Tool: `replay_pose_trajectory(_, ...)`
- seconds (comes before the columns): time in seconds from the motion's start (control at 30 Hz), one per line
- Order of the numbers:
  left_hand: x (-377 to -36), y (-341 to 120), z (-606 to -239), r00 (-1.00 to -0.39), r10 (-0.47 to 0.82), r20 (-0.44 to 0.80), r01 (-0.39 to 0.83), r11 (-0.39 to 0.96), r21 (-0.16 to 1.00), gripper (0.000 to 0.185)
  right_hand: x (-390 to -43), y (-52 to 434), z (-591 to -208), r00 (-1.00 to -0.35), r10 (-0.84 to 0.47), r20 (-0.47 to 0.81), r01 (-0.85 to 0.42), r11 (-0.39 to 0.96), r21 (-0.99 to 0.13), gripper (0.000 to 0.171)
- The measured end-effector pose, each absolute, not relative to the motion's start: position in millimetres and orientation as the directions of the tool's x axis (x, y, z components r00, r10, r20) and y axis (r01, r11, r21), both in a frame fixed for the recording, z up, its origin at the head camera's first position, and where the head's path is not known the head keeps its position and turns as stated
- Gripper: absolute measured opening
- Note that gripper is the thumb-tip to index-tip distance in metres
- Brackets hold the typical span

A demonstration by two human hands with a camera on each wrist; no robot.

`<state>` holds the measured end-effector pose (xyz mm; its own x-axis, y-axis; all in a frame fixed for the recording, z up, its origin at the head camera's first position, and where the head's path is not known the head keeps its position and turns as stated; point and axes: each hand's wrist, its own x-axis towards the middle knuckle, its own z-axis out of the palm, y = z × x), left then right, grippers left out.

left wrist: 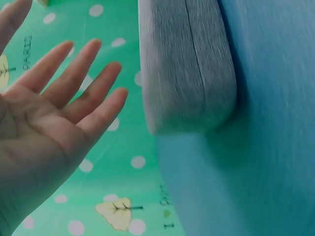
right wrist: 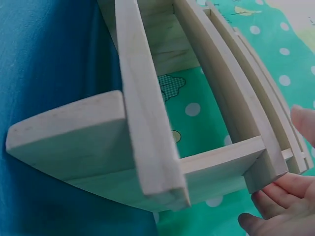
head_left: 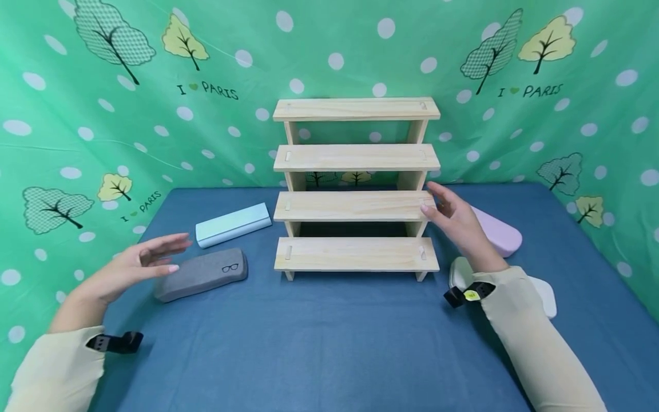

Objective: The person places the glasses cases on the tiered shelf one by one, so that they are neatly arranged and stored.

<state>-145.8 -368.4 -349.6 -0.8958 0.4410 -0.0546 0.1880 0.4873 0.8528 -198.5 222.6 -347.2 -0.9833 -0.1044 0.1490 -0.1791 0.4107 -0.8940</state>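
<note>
- My left hand (head_left: 135, 267) hovers flat, fingers straight and spread, holding nothing; the grey case (head_left: 202, 274) lies just to its right on the blue table (head_left: 329, 343), long axis running left to right, slightly tilted.
- The left wrist view shows a clear gap between my fingers (left wrist: 81, 78) and the case's rounded end (left wrist: 189, 69); the head view hides that gap.
- My right hand (head_left: 455, 220) is relaxed and empty; its fingertips (right wrist: 275, 191) touch the wooden shelf (head_left: 355, 206) at its right end.
</note>
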Motion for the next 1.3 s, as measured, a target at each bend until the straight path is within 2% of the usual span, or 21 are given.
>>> replay_pose_trajectory(0.13,-146,-378,-354,-0.862,0.5,-0.085,0.173,0.447,0.878,0.06,-199,222,-350,-0.984,-0.094,0.153,-0.178,0.397,-0.9,0.067)
replay_pose_trajectory(0.4,-146,-388,-364,-0.895,0.444,-0.05,0.169,0.44,0.882,0.06,-199,224,-356,-0.974,-0.118,0.192,-0.221,0.335,-0.916,0.068)
replay_pose_trajectory(0.63,-146,-393,-376,-0.868,0.487,-0.101,0.098,0.367,0.925,0.062,-200,227,-358,-0.973,-0.112,0.2,-0.226,0.313,-0.923,0.066)
replay_pose_trajectory(0.73,-145,-394,-381,-0.868,0.483,-0.119,0.082,0.374,0.924,0.064,-200,227,-360,-0.976,-0.11,0.19,-0.215,0.305,-0.928,0.067)
replay_pose_trajectory(1.07,-143,-395,-391,-0.874,0.48,-0.078,0.134,0.392,0.91,0.068,-203,227,-362,-0.978,-0.107,0.179,-0.202,0.269,-0.942,0.068)
replay_pose_trajectory(1.3,-142,-397,-393,-0.861,0.49,-0.135,0.106,0.433,0.895,0.071,-205,226,-360,-0.981,-0.096,0.166,-0.187,0.287,-0.939,0.068)
